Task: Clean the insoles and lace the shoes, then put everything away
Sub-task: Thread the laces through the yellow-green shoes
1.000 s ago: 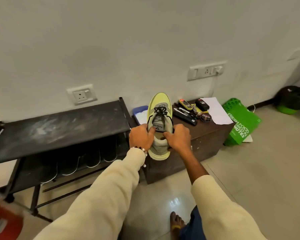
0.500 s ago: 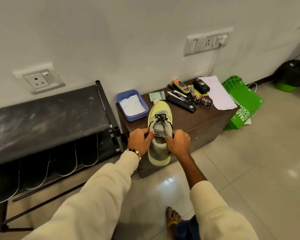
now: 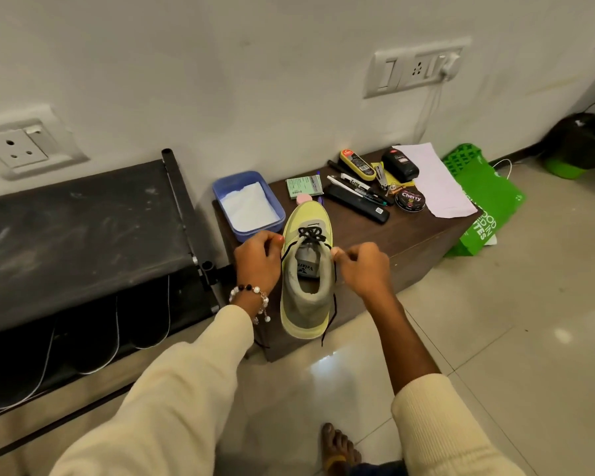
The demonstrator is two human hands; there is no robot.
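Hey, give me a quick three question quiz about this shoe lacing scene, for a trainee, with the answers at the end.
1. True or false: the yellow shoe rests on the brown cabinet.
2. What does each hand pinch?
3. The blue tray lies on which side of the shoe: A left, B right?

Key
1. True.
2. The left hand and right hand each pinch the black lace.
3. A.

The brown cabinet (image 3: 423,235) bears a yellow shoe (image 3: 306,269), blue tray (image 3: 275,207), polish tin (image 3: 410,200) and paper (image 3: 437,180).
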